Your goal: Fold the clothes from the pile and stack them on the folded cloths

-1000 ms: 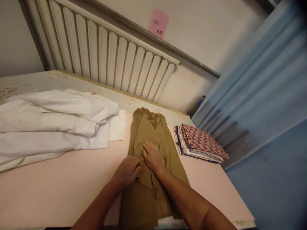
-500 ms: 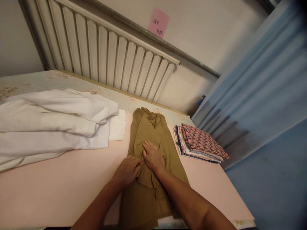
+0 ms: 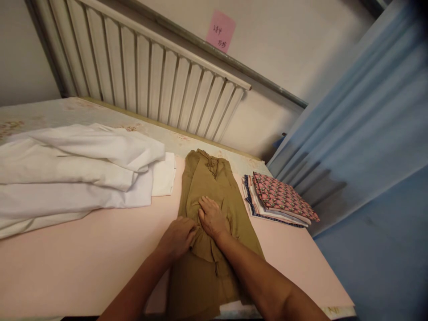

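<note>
The olive garment [image 3: 203, 247] lay from centre to six o'clock, partly turned over itself, creased; judged part-done. Left hand [image 3: 179, 234]: fingers clamped on it. Right hand [image 3: 213, 217]: flat, fingers together. Folded stack [image 3: 284, 196], near three o'clock, appeared finished; white cloth [image 3: 83, 169], near nine, lay loose.

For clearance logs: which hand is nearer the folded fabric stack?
Right. The right hand rests on the olive garment, left of the stack; the left hand is farther left.
</note>
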### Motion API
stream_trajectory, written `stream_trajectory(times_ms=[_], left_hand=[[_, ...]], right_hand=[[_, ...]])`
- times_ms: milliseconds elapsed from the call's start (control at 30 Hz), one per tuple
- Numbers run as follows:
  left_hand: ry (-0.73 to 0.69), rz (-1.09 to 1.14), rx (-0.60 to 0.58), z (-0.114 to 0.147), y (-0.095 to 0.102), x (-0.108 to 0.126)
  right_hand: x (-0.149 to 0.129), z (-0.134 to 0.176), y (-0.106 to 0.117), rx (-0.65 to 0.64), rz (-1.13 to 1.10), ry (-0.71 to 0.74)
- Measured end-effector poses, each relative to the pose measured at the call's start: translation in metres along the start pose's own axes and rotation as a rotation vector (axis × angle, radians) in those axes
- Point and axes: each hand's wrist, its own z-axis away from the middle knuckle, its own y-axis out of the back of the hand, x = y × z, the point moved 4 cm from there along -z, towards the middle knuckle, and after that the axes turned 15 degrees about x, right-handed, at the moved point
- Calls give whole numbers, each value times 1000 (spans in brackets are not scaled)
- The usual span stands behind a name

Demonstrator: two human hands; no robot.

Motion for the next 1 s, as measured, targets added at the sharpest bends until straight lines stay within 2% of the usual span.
stream_trajectory(times_ms=[767,900,1000], left_hand=[[9,6,12,0,0,0],[44,48,58,3,-3,-4],[56,100,140,10,-3,-7]], right_hand=[[-1,1,0,-18,-15,-11],[2,0,-1,-33,-32,-27],[4,-4,-1,-102,-89,-45]])
